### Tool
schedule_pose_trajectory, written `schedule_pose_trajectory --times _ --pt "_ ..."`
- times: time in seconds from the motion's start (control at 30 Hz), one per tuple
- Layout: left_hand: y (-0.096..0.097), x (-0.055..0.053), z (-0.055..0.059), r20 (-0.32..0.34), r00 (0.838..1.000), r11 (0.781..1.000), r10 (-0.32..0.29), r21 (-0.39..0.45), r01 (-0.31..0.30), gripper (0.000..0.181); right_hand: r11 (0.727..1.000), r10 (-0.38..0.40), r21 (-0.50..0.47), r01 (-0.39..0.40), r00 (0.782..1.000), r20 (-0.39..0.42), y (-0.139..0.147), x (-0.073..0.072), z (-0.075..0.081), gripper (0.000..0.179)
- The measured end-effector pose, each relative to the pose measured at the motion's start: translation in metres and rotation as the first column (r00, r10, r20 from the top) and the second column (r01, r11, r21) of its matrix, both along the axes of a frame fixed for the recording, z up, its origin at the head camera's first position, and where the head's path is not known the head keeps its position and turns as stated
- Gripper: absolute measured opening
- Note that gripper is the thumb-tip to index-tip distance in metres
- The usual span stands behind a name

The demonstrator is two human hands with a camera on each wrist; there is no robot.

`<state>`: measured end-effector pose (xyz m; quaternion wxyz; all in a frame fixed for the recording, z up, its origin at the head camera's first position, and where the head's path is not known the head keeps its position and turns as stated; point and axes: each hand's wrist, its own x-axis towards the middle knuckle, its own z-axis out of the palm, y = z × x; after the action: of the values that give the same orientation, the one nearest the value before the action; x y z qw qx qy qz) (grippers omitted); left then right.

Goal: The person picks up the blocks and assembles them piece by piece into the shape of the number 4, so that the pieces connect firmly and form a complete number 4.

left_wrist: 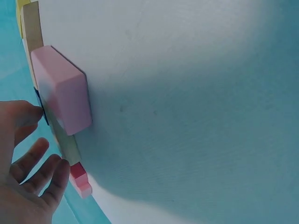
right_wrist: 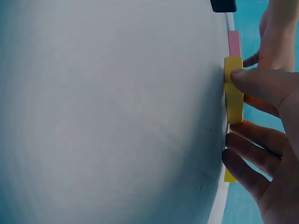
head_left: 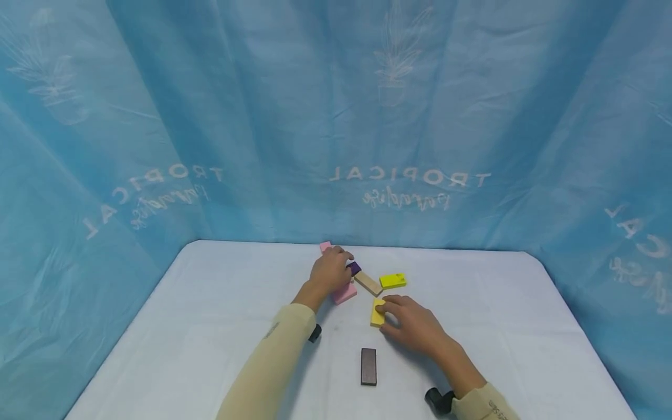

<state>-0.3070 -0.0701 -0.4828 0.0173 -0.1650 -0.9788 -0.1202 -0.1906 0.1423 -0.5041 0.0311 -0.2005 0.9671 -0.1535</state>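
here the right hand pinches a yellow block flat on the white surface at centre frame, likely to slide it. up-left, the left hand covers a pink block, fingers loosely spread beside a purple block and a tan block.

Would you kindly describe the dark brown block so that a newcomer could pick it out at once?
Start at the white table in front of the blue curtain. Near its front edge, between the person's two forearms, the dark brown block lies flat on its own. Unlike the pink, purple, tan and yellow blocks clustered by the hands farther back, it is dark, untouched and set apart.
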Motion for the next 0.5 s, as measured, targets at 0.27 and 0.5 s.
schedule_pose_trajectory --times 0.27,0.5 --pt "-0.0009 -0.0038 -0.0087 -0.003 1.0 1.0 0.006 0.0 -0.006 0.031 1.0 0.003 0.024 -0.003 1.0 -0.003 -0.0008 0.001 0.0015 0.04" --pt "-0.0004 -0.006 -0.0095 0.003 1.0 1.0 0.016 0.015 -0.016 0.029 1.0 0.02 0.004 -0.02 1.0 -0.016 0.001 0.0013 0.0012 0.039"
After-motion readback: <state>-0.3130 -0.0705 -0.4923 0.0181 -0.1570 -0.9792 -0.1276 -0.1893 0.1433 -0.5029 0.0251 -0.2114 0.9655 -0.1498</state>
